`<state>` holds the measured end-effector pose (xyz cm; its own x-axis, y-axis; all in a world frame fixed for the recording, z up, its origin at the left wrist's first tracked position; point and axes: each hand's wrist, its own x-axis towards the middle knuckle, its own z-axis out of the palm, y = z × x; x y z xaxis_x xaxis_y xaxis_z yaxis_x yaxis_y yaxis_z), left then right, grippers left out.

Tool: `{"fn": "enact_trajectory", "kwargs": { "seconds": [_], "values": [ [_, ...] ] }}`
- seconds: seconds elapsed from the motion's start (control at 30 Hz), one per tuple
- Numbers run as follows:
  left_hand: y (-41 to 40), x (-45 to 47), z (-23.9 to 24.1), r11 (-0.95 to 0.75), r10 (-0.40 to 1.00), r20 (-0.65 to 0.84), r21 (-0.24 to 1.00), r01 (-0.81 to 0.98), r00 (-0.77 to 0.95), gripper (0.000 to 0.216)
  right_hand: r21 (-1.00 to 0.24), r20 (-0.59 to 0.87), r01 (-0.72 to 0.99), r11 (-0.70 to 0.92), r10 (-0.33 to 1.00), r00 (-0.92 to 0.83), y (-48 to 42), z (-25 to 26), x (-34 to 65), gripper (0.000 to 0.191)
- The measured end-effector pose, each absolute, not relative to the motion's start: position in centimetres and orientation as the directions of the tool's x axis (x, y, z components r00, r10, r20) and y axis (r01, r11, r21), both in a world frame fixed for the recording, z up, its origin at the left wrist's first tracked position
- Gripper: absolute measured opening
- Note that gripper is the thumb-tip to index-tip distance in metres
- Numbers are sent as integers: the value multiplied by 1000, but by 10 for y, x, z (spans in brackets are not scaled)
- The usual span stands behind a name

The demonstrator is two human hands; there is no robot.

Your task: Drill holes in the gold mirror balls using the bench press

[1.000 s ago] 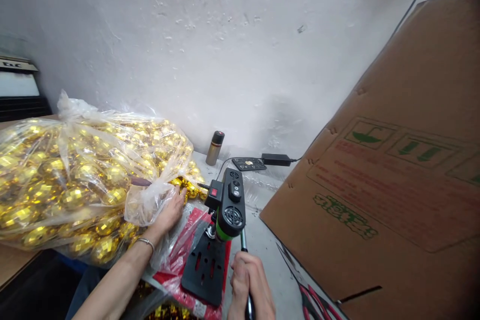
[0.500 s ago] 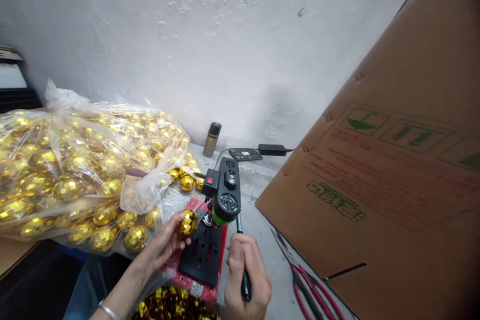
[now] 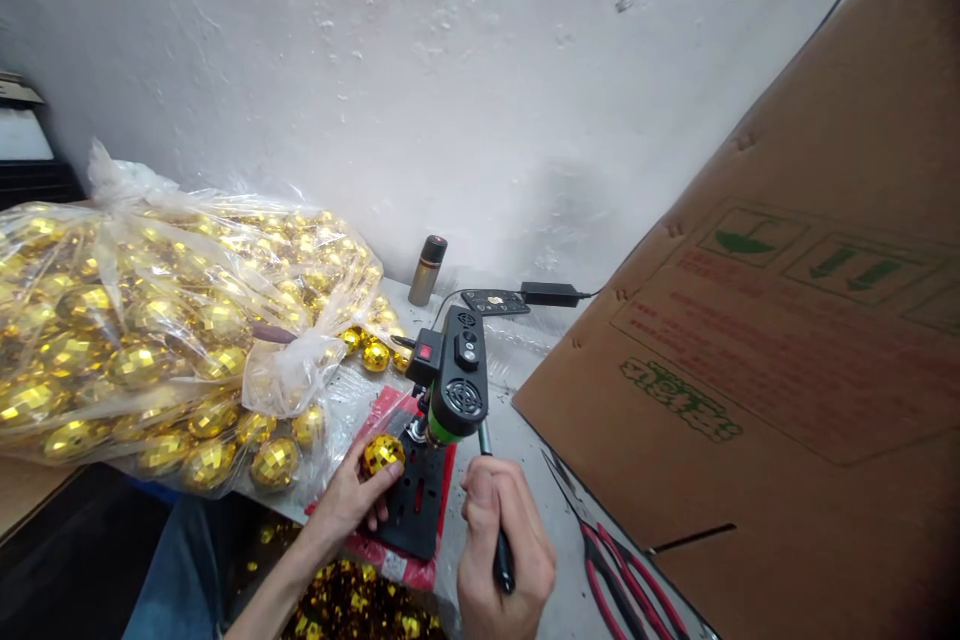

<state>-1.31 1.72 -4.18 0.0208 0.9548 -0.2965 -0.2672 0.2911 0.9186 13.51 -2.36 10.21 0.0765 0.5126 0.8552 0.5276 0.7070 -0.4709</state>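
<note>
A small black bench drill press (image 3: 461,375) stands on the table, its slotted black base (image 3: 412,510) lying over a red plastic sheet (image 3: 390,402). Closed round a shiny gold mirror-tiled ball (image 3: 383,457), my left hand (image 3: 351,500) holds it beside the chuck, above the left part of the base. My right hand (image 3: 506,540) is wrapped round the black grip of the lever handle (image 3: 503,560), right of the drill press. Whether the drill bit touches the ball cannot be made out.
A clear plastic bag (image 3: 150,320) full of gold balls fills the left. Behind the press stand a bottle (image 3: 428,270) and a black power adapter (image 3: 550,294). Red-handled scissors (image 3: 611,560) lie right, against a large cardboard box (image 3: 750,350). Gold scraps (image 3: 352,600) lie below the table's front edge.
My left hand has turned the ball and lowered it slightly, with the thumb now across its right side. My right hand stays on the lever handle. The view has shifted slightly.
</note>
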Motion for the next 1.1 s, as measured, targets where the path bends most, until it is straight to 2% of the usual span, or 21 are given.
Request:
{"fn": "enact_trajectory", "kwargs": {
  "seconds": [0.1,0.23,0.33,0.53,0.67,0.73,0.93,1.1],
  "values": [
    [19,-7,-44,263,964,-257,961,-86,69,96,-474,855,523,708,513,81,-23,101,135,26],
    [16,-8,-36,102,988,-118,983,152,97,74,-539,817,508,671,564,121,-26,97,132,24],
    [14,-12,-31,-50,995,17,941,334,101,61,-595,784,476,648,598,167,-30,94,130,25],
    [17,-10,-31,-149,984,63,800,581,166,54,-601,782,466,650,599,172,-30,93,128,25],
    [25,-2,-39,-289,957,241,725,625,164,47,-601,781,465,650,601,170,-30,93,129,25],
    [28,1,-41,-320,946,271,712,625,176,47,-606,779,465,646,601,180,-31,92,128,25],
    [30,3,-40,-239,970,155,754,611,188,56,-647,755,453,614,598,268,-35,83,119,28],
    [30,4,-42,-228,972,149,784,578,181,53,-614,785,475,630,550,284,-35,65,115,32]
  ]
}}
